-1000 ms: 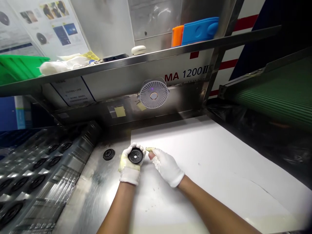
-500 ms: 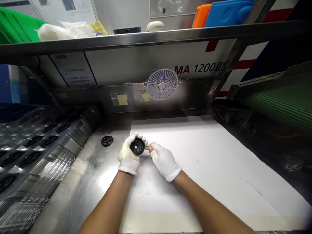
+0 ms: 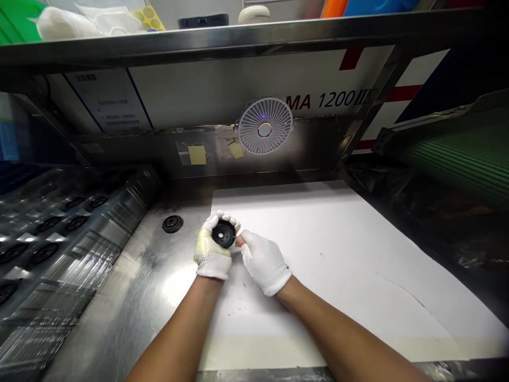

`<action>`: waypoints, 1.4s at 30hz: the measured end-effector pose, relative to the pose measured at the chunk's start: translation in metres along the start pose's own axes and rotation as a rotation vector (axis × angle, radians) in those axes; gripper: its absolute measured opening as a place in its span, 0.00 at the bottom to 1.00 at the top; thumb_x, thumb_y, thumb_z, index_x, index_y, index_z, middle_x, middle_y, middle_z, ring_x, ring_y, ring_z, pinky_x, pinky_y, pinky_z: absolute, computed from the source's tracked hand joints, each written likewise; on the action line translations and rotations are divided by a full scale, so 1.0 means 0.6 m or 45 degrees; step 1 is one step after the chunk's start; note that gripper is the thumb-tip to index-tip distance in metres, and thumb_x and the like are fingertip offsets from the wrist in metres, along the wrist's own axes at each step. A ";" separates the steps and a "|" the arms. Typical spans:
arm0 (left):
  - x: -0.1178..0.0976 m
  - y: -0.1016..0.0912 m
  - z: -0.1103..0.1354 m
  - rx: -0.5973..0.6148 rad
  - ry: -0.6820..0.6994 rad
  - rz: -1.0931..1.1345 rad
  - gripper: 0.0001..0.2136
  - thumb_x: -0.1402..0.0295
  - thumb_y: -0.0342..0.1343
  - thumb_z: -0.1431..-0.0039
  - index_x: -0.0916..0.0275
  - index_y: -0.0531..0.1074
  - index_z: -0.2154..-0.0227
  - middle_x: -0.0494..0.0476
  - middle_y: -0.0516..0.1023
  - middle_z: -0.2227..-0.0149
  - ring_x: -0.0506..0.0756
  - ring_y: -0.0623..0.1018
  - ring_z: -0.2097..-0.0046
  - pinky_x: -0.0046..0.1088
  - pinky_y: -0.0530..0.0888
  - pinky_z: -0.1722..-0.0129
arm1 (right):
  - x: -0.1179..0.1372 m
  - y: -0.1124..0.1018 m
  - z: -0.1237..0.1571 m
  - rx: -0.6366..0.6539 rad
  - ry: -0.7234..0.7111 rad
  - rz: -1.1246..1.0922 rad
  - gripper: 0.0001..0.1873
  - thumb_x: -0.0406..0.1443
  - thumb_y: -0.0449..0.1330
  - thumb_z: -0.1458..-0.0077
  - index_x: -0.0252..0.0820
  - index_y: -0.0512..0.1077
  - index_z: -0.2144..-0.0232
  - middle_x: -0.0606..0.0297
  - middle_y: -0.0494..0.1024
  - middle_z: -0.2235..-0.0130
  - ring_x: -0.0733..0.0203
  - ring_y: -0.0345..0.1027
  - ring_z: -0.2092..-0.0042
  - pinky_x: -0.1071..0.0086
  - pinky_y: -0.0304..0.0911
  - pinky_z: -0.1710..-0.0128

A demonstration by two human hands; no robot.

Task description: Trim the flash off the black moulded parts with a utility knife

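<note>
My left hand [image 3: 210, 253], in a white glove with a yellowed palm, is wrapped round a black wheel-like disc [image 3: 226, 234]. The disc has a small centre hole and its face is turned up toward me. At the disc's right edge is my right hand [image 3: 265, 264], also gloved in white, with a bare thumb or fingertip showing. Its fingers are pinched together; something thin may be between them, too small to make out. A second black ribbed disc [image 3: 172, 224] lies on the metal table [image 3: 147, 276], left of my hands.
White paper [image 3: 318, 265] covers the table's middle and right. Clear plastic trays [image 3: 99, 239] with black discs are stacked at the left. A small fan [image 3: 265, 127] stands out at the back under a metal shelf [image 3: 214, 40]. A green ribbed surface [image 3: 457, 143] is at the right.
The view has tipped down slightly, so the shelf sits higher in the picture. My right hand has shifted slightly left and turned at the disc's edge; my left hand keeps its hold.
</note>
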State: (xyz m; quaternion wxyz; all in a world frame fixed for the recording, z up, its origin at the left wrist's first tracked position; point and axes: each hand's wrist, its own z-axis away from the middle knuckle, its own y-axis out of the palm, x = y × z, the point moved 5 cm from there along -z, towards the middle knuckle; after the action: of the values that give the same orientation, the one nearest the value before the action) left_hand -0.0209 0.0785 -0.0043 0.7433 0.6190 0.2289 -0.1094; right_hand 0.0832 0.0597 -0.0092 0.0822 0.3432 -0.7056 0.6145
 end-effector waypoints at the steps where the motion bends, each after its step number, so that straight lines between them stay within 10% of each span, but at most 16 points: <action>1: -0.001 -0.002 -0.001 -0.022 0.017 0.008 0.01 0.74 0.53 0.52 0.64 0.67 0.76 0.52 0.66 0.76 0.50 0.70 0.72 0.29 0.70 0.68 | 0.004 0.002 0.001 0.005 -0.006 0.011 0.12 0.39 0.46 0.39 0.43 0.66 0.70 0.68 0.71 0.73 0.62 0.63 0.72 0.70 0.47 0.73; 12: -0.003 -0.007 0.008 -0.059 -0.117 -0.176 0.15 0.72 0.51 0.53 0.64 0.69 0.60 0.63 0.74 0.61 0.61 0.75 0.61 0.42 0.73 0.65 | 0.008 -0.002 0.001 -0.007 -0.053 -0.001 0.11 0.37 0.46 0.38 0.43 0.66 0.69 0.67 0.73 0.70 0.62 0.64 0.70 0.70 0.49 0.72; 19: -0.006 0.001 -0.001 -0.027 -0.095 -0.033 0.02 0.74 0.54 0.53 0.64 0.69 0.74 0.51 0.67 0.77 0.51 0.71 0.73 0.30 0.72 0.71 | 0.003 -0.003 0.001 -0.023 0.007 -0.006 0.12 0.38 0.45 0.38 0.44 0.66 0.70 0.68 0.72 0.72 0.62 0.63 0.72 0.71 0.49 0.73; 32: -0.003 -0.009 0.004 -0.060 -0.103 -0.160 0.13 0.72 0.51 0.52 0.64 0.69 0.61 0.62 0.74 0.65 0.59 0.75 0.64 0.41 0.73 0.66 | 0.013 0.000 0.007 -0.023 -0.022 -0.001 0.10 0.37 0.46 0.39 0.43 0.65 0.69 0.67 0.73 0.70 0.61 0.64 0.70 0.70 0.49 0.72; 42: -0.010 -0.003 -0.001 -0.029 0.008 -0.031 0.03 0.70 0.56 0.50 0.63 0.68 0.74 0.50 0.67 0.77 0.49 0.70 0.72 0.28 0.70 0.70 | 0.014 0.001 0.009 -0.014 0.030 -0.060 0.10 0.37 0.46 0.39 0.44 0.66 0.69 0.68 0.72 0.71 0.62 0.65 0.70 0.71 0.50 0.72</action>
State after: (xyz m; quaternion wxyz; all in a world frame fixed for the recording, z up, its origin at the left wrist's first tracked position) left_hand -0.0271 0.0781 -0.0029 0.7482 0.6079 0.2400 -0.1141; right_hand 0.0782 0.0513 -0.0066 0.1066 0.3521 -0.6996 0.6126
